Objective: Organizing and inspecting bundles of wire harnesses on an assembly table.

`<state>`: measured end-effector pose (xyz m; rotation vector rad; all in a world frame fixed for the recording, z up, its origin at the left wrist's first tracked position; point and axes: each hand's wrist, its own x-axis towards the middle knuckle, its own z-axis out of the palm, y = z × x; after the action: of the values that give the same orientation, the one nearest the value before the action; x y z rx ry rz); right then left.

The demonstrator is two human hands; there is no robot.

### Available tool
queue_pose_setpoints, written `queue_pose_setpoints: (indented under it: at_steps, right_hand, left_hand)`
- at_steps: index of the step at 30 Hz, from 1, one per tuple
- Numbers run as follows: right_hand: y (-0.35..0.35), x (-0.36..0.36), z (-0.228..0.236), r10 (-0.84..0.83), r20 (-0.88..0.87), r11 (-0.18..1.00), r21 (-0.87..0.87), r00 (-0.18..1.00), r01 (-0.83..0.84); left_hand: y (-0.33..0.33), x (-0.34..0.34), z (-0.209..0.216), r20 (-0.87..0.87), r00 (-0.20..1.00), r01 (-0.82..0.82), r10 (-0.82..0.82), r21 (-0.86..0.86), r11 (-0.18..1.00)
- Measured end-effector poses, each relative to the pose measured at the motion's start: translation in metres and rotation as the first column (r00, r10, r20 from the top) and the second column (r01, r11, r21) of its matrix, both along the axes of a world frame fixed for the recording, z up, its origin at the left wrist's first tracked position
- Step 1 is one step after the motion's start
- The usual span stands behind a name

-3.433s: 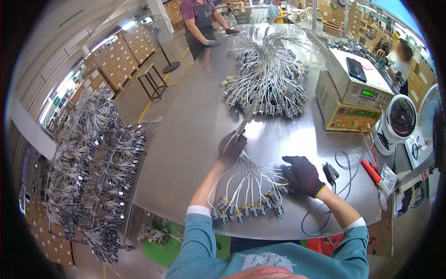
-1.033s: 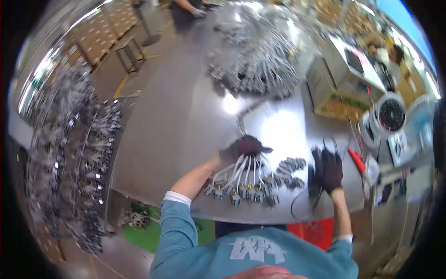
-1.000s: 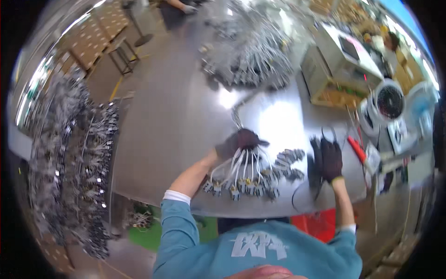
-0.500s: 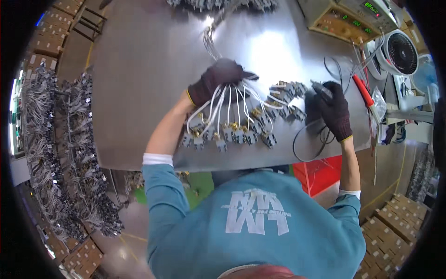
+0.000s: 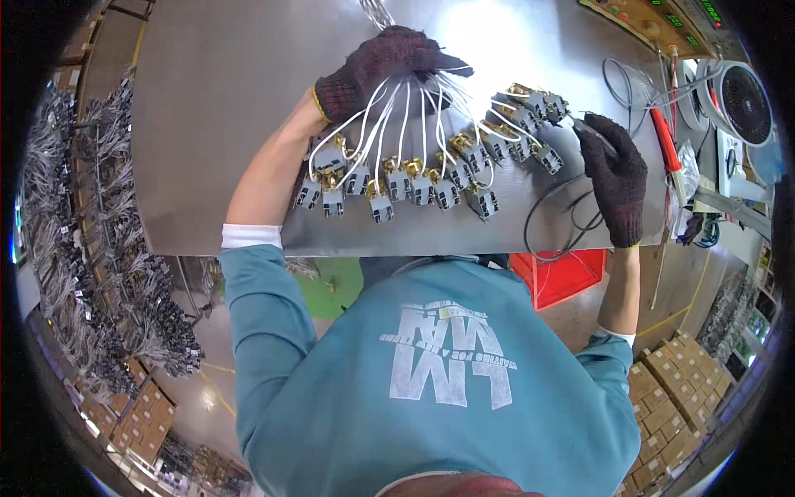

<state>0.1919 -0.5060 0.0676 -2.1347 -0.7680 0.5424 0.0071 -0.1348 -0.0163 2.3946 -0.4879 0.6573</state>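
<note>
My left hand, in a dark knitted glove, is closed around a bundle of white cables above the metal table. The cables fan out toward me and end in a curved row of grey connectors with gold-coloured parts. To the right, my gloved right hand is closed on a slim grey handheld probe. Its tip points left at the connector at the row's far right end; whether they touch I cannot tell. A dark cable loops on the table beside my right hand.
On the right stand a red-handled tool, a white fan and a bench instrument with lit displays. Below the table edge is a red bin. Racks of hanging cables line the left; cartons are stacked lower right.
The view has shifted, so the table and hands sit higher in the picture. My right hand has turned, and the probe stays close to the row's right end. My left hand keeps its hold.
</note>
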Motion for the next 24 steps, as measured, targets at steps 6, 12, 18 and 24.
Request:
queue_pose_setpoints:
  at_steps: [6,12,18,24]
  right_hand:
    - [0.019,0.001,0.01,0.311,0.539,0.95,-0.178,0.783,-0.255]
    - [0.018,-0.003,0.009,0.08,0.155,0.992,0.089,0.985,-0.095]
    - [0.015,-0.008,0.005,-0.025,0.049,0.996,0.091,0.998,0.02]
    - [0.028,-0.002,0.01,0.302,0.616,0.95,-0.128,0.727,-0.286]
  left_hand:
    - [0.005,0.003,-0.021,-0.024,0.998,0.045,-0.05,-0.191,0.981]
    - [0.012,0.005,-0.027,0.004,0.999,0.038,-0.038,-0.138,0.99]
    - [0.012,0.004,-0.005,-0.156,0.987,0.041,-0.036,0.027,0.999]
    - [0.019,0.011,-0.047,0.025,0.998,0.056,-0.053,-0.158,0.986]
